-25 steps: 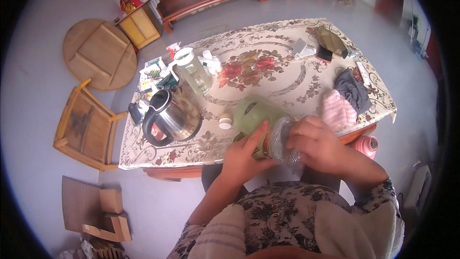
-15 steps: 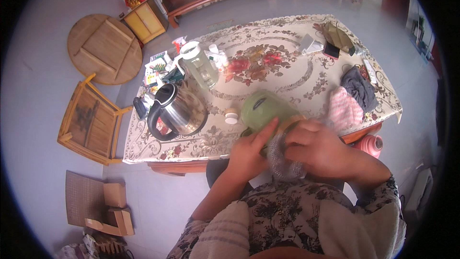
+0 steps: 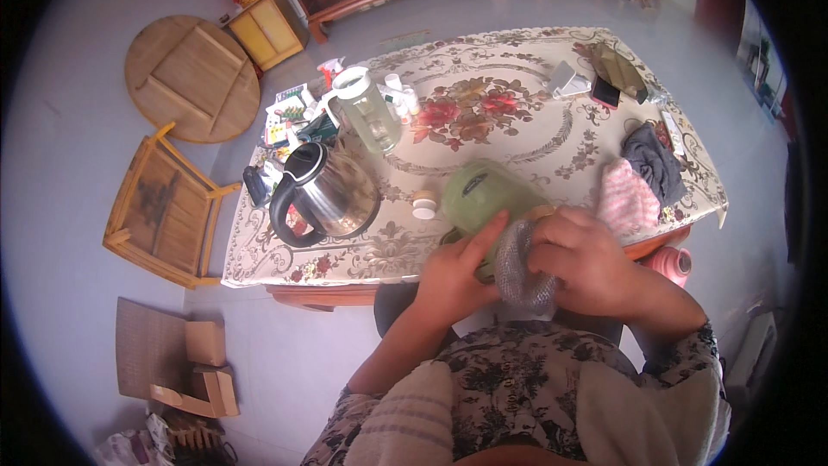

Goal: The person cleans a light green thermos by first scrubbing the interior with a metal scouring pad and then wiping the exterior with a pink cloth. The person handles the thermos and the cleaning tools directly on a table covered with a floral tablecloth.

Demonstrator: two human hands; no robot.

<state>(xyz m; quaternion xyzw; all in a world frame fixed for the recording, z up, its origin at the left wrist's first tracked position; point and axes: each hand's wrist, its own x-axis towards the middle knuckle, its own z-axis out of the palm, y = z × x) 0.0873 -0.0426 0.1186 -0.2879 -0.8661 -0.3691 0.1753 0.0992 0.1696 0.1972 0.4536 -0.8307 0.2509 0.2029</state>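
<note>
A light green jug (image 3: 485, 192) lies tipped over the table's near edge, its base pointing away from me. My left hand (image 3: 457, 280) is wrapped round its near left side, the thumb pressed along the body. My right hand (image 3: 582, 259) is closed on a grey, silvery mesh scrubbing cloth (image 3: 524, 272), held against the jug's near end. My fingers and the cloth hide that end. Left of the jug stands a small white round lid or jar (image 3: 423, 207). Farther left is a steel kettle (image 3: 338, 194) with a black handle.
A clear pitcher (image 3: 371, 116) with a white lid stands behind the kettle, beside bottles and boxes. Pink cloth (image 3: 627, 194) and dark grey cloth (image 3: 653, 164) lie at the right, a phone (image 3: 605, 92) beyond. A wooden chair (image 3: 164, 216) is left of the flowered tablecloth (image 3: 509, 142).
The right hand and mesh cloth have shifted slightly at the jug's near end, and more of the cloth shows. The whole view has moved a little. The left hand keeps its hold.
</note>
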